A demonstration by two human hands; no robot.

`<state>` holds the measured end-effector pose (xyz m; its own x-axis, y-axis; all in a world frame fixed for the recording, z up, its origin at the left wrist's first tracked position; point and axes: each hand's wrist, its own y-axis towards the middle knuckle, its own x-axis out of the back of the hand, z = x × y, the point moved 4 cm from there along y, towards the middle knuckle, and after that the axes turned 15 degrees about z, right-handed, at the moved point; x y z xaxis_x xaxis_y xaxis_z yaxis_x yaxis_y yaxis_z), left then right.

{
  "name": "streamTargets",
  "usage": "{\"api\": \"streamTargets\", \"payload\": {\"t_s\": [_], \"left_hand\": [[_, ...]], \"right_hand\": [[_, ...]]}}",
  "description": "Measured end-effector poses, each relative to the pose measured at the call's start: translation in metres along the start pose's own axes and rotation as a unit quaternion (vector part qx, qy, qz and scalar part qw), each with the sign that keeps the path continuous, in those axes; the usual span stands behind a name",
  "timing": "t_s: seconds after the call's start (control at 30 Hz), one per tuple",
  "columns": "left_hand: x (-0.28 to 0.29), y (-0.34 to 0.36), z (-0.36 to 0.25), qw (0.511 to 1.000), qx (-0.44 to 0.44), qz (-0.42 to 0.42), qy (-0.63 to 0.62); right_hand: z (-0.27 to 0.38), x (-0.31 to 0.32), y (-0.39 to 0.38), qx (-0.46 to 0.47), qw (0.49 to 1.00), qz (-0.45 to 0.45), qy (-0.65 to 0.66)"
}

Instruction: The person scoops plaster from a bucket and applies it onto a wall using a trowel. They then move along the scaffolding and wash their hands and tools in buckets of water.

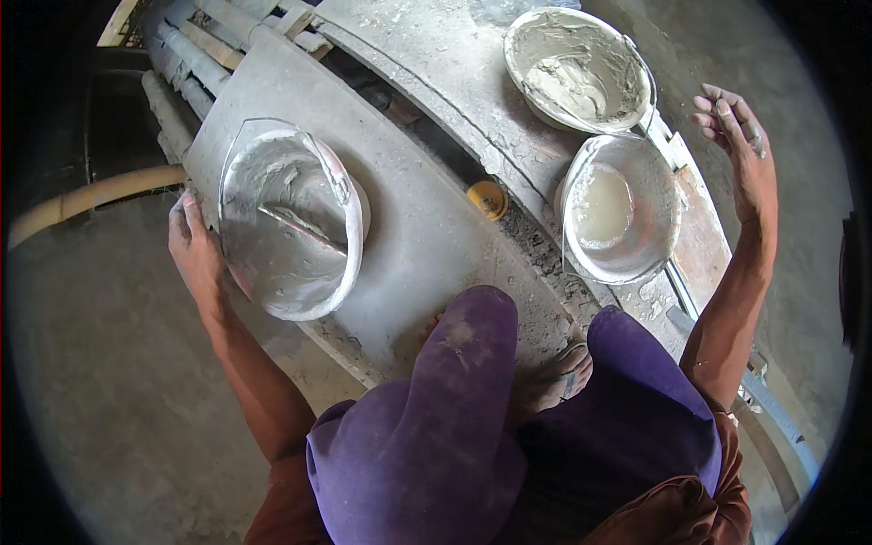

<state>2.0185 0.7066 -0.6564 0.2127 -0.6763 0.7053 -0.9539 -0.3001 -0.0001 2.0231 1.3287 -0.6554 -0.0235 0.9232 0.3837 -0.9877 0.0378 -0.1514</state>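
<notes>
1. Three pale, mortar-smeared round buckets in view. One large whitish bucket with a wire handle point(352, 245) sits on the grey flat board surface point(400, 245), left of the knees.
2. Left hand point(197, 245): just beside that bucket's outer left side, fingers bunched. Contact or grip: can't tell. Probably there to steady the bucket.
3. Thin flat tool point(304, 227) lies slantwise inside the bucket, in wet grey residue. Likely parked there to keep it within reach.
4. Right hand point(738, 136): raised, fingers loosely curled, nothing seen in it, grey smears on skin. Well apart from the left bucket; nearest to the right-hand pair.
5. Pair: bucket of thick grey paste point(618, 64) behind, bucket of milky liquid point(652, 213) in front, rims close together. Probably grouped so both stay in arm's reach.
6. Small yellow round container point(488, 200) sits in the gap between boards.
</notes>
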Motion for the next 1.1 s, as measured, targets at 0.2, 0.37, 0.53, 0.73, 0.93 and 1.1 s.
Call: {"api": "streamTargets", "payload": {"t_s": [0.2, 0.37, 0.53, 0.73, 0.93, 1.1], "left_hand": [[-0.001, 0.006, 0.009, 0.995, -0.005, 0.054, 0.085], [0.002, 0.023, 0.005, 0.981, -0.026, 0.127, 0.147], [-0.002, 0.056, -0.006, 0.971, 0.007, 0.203, 0.129], [-0.029, 0.066, -0.033, 0.966, -0.021, 0.245, 0.082], [-0.040, 0.049, -0.095, 0.965, -0.158, 0.209, -0.017], [-0.015, 0.016, -0.116, 0.964, -0.194, 0.161, -0.080]], "right_hand": [[-0.005, -0.003, -0.017, -0.017, 1.000, 0.026, -0.002], [-0.003, 0.008, -0.033, -0.046, 0.998, 0.002, -0.032], [-0.008, 0.007, -0.045, -0.071, 0.997, -0.003, -0.031], [-0.046, 0.028, 0.002, -0.062, 0.979, 0.032, -0.189], [-0.083, 0.048, 0.015, -0.134, 0.968, -0.025, -0.210], [-0.107, 0.031, 0.044, -0.186, 0.956, 0.015, -0.227]]}}
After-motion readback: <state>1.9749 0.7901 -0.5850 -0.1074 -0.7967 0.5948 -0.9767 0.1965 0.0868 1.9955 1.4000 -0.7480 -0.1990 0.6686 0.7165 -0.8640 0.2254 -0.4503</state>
